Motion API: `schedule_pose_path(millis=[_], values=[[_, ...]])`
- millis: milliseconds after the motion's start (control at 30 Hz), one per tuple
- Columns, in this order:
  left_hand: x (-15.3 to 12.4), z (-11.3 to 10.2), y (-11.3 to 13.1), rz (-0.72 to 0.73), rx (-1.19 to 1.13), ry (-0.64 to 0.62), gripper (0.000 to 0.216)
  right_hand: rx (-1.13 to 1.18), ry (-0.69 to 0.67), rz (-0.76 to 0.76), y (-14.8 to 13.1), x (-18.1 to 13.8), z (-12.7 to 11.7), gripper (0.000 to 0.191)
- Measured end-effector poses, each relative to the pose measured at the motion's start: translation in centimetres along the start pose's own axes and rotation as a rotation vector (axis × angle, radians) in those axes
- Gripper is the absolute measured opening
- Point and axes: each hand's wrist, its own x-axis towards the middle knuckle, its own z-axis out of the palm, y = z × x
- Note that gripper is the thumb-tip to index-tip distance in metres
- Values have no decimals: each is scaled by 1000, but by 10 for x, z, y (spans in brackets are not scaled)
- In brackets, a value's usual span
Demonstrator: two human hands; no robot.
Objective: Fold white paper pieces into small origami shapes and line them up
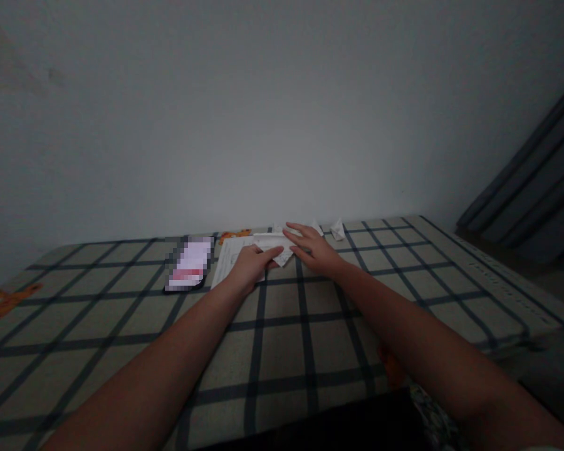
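Observation:
A folded piece of white paper [284, 255] with print on it lies between my hands. My left hand [254, 263] grips its near left side, thumb on top and fingers curled beneath. Over its right side, my right hand [313, 248] rests with fingers spread apart. Under and beside my left hand lies a flat printed sheet [226, 258], partly covered by that hand. A small folded white paper piece [337, 230] stands just beyond my right hand. More white paper behind my fingers is mostly hidden.
A phone [190, 263] with a lit, blurred screen lies left of the sheet. All this rests on a checked cloth [282, 351] with orange patterned patches. A pale wall [282, 113] rises behind, and a dark curtain [540, 169] hangs at the right.

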Motion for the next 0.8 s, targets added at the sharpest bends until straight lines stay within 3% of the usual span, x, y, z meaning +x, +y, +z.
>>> schedule_pose_path(millis=[300, 600, 800], values=[[1, -1, -2, -3, -8, -53, 36, 72, 198, 80, -1, 2, -2, 10], [4, -3, -4, 4, 36, -4, 23, 151, 78, 41, 0, 1, -2, 12], [8, -7, -9, 26, -19, -49, 24, 200, 9, 73, 0, 1, -1, 17]])
